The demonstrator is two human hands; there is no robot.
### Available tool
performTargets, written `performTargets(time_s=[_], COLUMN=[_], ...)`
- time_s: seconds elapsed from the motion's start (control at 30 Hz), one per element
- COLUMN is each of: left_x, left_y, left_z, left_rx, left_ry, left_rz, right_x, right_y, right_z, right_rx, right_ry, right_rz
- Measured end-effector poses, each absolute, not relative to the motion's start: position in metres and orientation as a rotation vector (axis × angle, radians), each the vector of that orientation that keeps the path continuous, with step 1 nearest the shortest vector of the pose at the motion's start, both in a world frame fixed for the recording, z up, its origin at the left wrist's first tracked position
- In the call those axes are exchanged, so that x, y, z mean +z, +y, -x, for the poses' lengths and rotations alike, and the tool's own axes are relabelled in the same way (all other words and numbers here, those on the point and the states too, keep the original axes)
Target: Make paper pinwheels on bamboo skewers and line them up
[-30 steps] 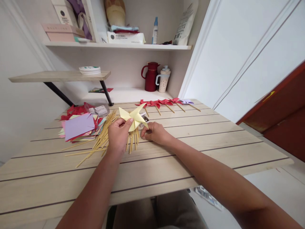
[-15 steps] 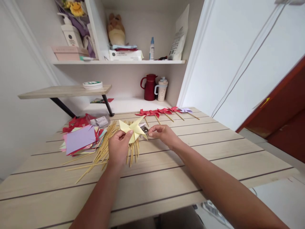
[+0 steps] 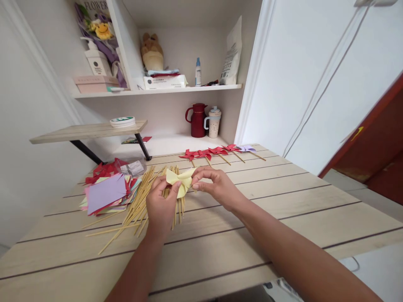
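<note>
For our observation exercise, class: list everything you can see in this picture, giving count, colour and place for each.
folded pinwheel: one, pale yellow, held in both hands
wooden sticks: many, tan, loose on the table by the left hand
paper squares: a stack, lilac on top, table's left
finished pinwheels: about five, red and one lilac, far table edge
table: one, light wood
jug: one, dark red, lower shelf
mug: one, cream, beside the jug
left hand: pinching the folded pinwheel
right hand: pinching its right side
</note>
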State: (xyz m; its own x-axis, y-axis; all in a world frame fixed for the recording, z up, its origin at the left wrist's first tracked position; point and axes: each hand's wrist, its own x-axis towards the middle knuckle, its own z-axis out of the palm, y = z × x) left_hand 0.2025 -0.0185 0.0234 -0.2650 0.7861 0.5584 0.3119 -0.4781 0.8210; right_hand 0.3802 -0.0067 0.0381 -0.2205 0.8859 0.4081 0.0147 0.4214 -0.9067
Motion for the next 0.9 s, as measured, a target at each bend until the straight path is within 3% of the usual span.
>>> performTargets(time_s=[0.27, 0.47, 0.7, 0.9], left_x=[0.022, 0.012, 0.008, 0.003], left_y=[-0.018, -0.008, 0.001, 0.003], left_z=[-0.201, -0.198, -0.187, -0.187], left_rx=[1.793, 1.677, 1.712, 1.692], left_ry=[1.321, 1.281, 1.244, 1.152], left_rz=[-1.622, -1.290, -0.930, -0.902], right_x=[0.039, 0.033, 0.017, 0.006], right_y=[-0.009, 0.002, 0.012, 0.017], right_z=[-0.375, -0.387, -0.394, -0.386], right_rx=[1.046, 1.172, 1.048, 0.974], right_ry=[-1.547, -1.407, -1.968, -2.096], right_rz=[0.851, 0.860, 1.272, 1.362])
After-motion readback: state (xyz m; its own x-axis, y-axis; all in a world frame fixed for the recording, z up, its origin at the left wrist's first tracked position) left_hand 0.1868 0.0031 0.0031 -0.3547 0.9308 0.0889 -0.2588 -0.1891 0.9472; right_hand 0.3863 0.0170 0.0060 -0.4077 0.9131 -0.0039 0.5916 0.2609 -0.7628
